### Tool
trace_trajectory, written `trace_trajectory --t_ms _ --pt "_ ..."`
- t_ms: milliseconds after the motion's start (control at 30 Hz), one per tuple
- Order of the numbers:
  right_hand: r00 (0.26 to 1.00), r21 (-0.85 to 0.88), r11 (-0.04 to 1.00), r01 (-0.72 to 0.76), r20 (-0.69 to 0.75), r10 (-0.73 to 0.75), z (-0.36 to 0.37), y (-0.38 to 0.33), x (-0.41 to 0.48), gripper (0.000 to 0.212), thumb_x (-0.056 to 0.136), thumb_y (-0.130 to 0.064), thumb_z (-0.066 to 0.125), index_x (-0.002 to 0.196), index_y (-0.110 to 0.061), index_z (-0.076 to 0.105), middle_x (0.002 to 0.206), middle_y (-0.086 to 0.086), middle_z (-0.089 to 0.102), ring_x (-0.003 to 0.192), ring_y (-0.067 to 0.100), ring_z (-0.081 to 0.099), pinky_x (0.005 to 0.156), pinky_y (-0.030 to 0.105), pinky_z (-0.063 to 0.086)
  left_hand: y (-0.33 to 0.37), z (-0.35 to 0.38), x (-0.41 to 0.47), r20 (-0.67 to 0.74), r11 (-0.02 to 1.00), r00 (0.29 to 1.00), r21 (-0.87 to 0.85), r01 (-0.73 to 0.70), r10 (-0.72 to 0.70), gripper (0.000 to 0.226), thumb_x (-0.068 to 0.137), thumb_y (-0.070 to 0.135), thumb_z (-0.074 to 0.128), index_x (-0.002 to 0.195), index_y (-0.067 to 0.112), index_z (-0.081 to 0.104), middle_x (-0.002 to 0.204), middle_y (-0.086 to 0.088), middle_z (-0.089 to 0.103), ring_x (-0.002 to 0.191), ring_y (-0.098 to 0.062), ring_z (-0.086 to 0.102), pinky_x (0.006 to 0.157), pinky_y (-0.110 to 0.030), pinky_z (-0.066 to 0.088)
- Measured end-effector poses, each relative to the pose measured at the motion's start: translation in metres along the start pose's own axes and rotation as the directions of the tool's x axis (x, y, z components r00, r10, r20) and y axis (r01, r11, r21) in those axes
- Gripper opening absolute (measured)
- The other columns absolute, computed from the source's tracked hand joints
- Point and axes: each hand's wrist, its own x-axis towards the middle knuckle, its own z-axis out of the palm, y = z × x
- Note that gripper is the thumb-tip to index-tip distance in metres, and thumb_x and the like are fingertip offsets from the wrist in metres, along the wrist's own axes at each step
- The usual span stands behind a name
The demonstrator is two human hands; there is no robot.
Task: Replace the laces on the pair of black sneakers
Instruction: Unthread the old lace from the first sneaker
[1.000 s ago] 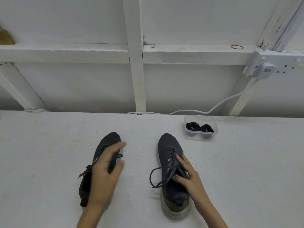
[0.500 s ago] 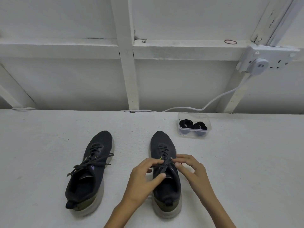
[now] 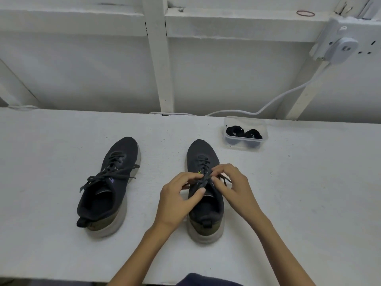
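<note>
Both in now: left hand (image 3: 177, 201) and right hand (image 3: 233, 186) pinch the laces (image 3: 203, 178) over the right sneaker (image 3: 204, 153) on the tabletop (image 3: 309, 203), beside a yellow-green mark too small to read. The left hand has crossed over from the left sneaker (image 3: 115, 182). Spare laces (image 3: 235, 131) sit in a clear container (image 3: 245, 120) beyond.

White bench (image 3: 309, 193). On it: left sneaker (image 3: 111, 182), right sneaker (image 3: 203, 150) side by side, toes away; clear tub (image 3: 244, 144) of coiled black laces (image 3: 235, 131) near back edge.

white plug (image 3: 343, 49), cable (image 3: 284, 96), red rubber band (image 3: 305, 13)
</note>
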Motion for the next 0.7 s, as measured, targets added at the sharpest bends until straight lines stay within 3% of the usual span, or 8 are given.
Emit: trace_trajectory --t_ms 200,467,633,700 --pt "1.000 0.030 1.000 -0.002 -0.017 0.003 0.000 -0.003 0.000 0.004 0.085 -0.022 0.059 0.086 -0.022 0.063 0.094 -0.013 0.063 0.099 0.013 0.058 0.083 0.015 0.041 0.000 0.003 0.001 0.010 0.995 0.999 0.089 -0.047 0.047 0.037 0.079 0.030 0.075 0.115 0.029 0.065 0.111 0.017 0.063 0.107 -0.007 0.062 0.086 -0.031 0.056" --pt "0.998 -0.130 0.989 0.070 0.015 -0.068 -0.021 -0.009 0.011 0.002 0.085 -0.025 0.056 0.084 -0.024 0.058 0.099 -0.016 0.063 0.103 0.010 0.055 0.085 0.031 0.045 0.000 0.005 0.000 -0.008 0.996 0.999 0.079 -0.049 0.050 0.035 0.081 0.021 0.077 0.114 0.028 0.067 0.111 0.017 0.064 0.107 -0.008 0.062 0.086 -0.032 0.056" --pt "0.994 0.034 0.995 -0.096 -0.051 0.098 -0.036 -0.008 0.018 0.011 0.091 -0.011 0.062 0.085 -0.020 0.065 0.093 -0.012 0.070 0.093 0.003 0.063 0.078 0.009 0.044 0.000 0.003 -0.001 -0.006 0.999 1.000 0.037 -0.030 0.030 0.035 0.080 0.018 0.078 0.113 0.026 0.068 0.110 0.015 0.066 0.107 -0.009 0.063 0.087 -0.030 0.056" --pt "0.986 0.134 0.977 -0.165 0.052 0.160 -0.044 -0.007 0.019 0.010 0.090 -0.004 0.064 0.083 -0.012 0.065 0.091 -0.004 0.073 0.089 0.008 0.066 0.080 0.015 0.047 0.001 0.000 -0.001 0.003 1.000 1.000 0.007 -0.007 0.007 0.036 0.080 0.016 0.079 0.113 0.025 0.069 0.109 0.014 0.067 0.107 -0.008 0.063 0.088 -0.027 0.055"
